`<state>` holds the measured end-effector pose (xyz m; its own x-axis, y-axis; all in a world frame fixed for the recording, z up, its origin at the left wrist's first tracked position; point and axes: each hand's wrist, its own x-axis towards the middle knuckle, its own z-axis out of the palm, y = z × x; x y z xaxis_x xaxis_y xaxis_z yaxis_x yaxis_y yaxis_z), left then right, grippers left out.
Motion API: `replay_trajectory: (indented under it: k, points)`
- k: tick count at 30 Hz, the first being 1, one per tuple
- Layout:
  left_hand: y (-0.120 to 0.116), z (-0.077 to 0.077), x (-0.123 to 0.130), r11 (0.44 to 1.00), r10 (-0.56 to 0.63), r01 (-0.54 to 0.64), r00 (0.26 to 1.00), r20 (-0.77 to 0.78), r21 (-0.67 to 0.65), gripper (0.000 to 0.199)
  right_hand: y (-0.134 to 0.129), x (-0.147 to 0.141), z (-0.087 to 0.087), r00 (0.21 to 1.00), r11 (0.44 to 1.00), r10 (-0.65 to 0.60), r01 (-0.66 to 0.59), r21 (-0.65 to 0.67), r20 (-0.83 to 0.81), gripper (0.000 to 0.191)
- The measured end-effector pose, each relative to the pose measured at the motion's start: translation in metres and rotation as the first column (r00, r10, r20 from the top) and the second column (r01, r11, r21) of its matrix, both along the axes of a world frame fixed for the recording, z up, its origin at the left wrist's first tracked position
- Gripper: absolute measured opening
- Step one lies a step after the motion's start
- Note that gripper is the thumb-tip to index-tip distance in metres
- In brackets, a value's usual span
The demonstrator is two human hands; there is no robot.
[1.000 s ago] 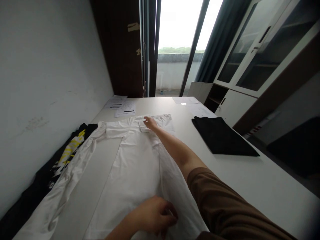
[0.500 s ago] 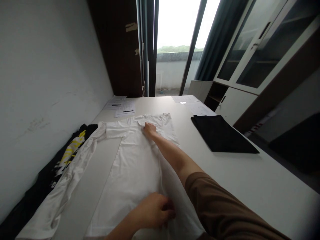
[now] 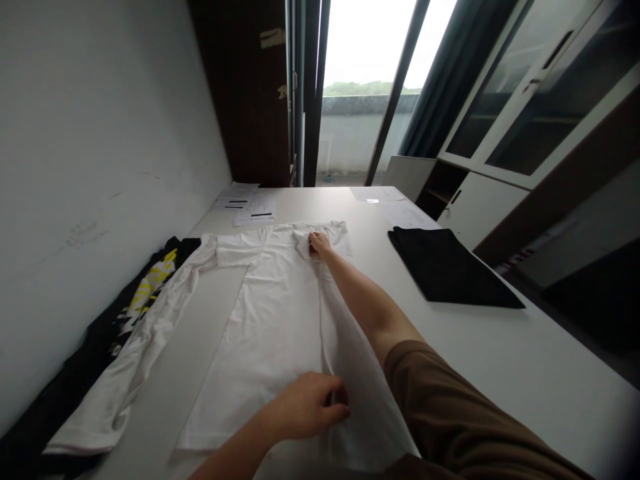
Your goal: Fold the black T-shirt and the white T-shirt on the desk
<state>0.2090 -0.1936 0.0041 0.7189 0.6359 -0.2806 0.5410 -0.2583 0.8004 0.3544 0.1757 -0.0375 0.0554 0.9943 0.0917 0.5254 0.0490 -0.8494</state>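
white shirt (image 3: 270, 320) lies spread on the white table (image 3: 500, 353), just beside the black printed garment (image 3: 90, 353) along the wall; folded black cloth (image 3: 455, 267) sits apart to the right. right hand (image 3: 319, 244) at far end, fingers pinching a raised bit of shirt. left hand (image 3: 315, 403) at near end, fingers curled, cannot tell if cloth is caught. best: pinch lightly, move both ends evenly, keep long edge straight.

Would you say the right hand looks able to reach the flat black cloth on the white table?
Probably yes, if the right hand leaves the white fabric shirt: bare white tabletop separates the shirt from the flat black cloth.
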Motion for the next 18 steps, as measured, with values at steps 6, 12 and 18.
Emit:
replay_trajectory:
  k: [6, 12, 18]
  points:
    - [-0.001, -0.003, 0.002, 1.000, 0.030, -0.030, 1.000, 0.005, 0.002, 0.023, -0.018, -0.009, -0.026, 0.958, 0.981, 0.021, -0.075, 0.179, 0.288, 0.022]
    - [-0.003, -0.006, 0.003, 0.997, 0.037, -0.037, 0.999, -0.010, 0.065, 0.023, -0.034, -0.001, -0.046, 0.809, 0.881, 0.189, -0.391, 0.268, 0.557, 0.043]
    - [-0.006, -0.007, 0.003, 0.993, 0.032, -0.025, 0.998, -0.059, 0.118, 0.025, -0.027, 0.014, -0.042, 0.784, 0.940, 0.137, -0.296, 0.170, 0.606, 0.034]
